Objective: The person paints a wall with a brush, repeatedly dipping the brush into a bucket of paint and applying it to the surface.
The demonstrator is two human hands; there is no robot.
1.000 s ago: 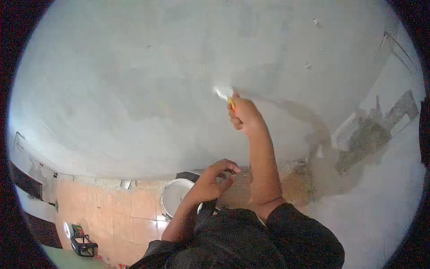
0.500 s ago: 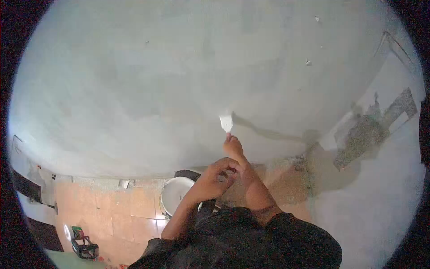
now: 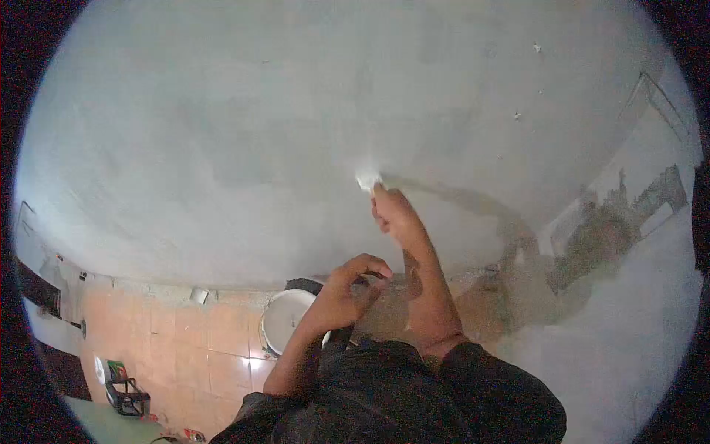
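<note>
My right hand point(image 3: 394, 212) is closed around the handle of a putty knife point(image 3: 366, 180). Its pale blade lies against the grey-white wall point(image 3: 244, 170), brightly lit at the contact. Lower down, in front of my chest, is my left hand point(image 3: 351, 292), fingers loosely curled with a gap between them and the thumb. Nothing shows in it. Just left of that hand, on the floor, stands a white round bucket point(image 3: 287, 320), partly hidden by my left forearm.
Orange tiles cover the floor point(image 3: 181, 348) at the wall's foot. A black-framed item point(image 3: 129, 398) stands at lower left beside a white roll-like thing point(image 3: 100, 370). On the right a second wall point(image 3: 592, 362) carries a dark unpainted patch point(image 3: 603, 237).
My right hand has moved upward along the wall with the putty knife, its forearm now more extended. The left hand has drawn apart from the right forearm, and its fingers have loosened.
</note>
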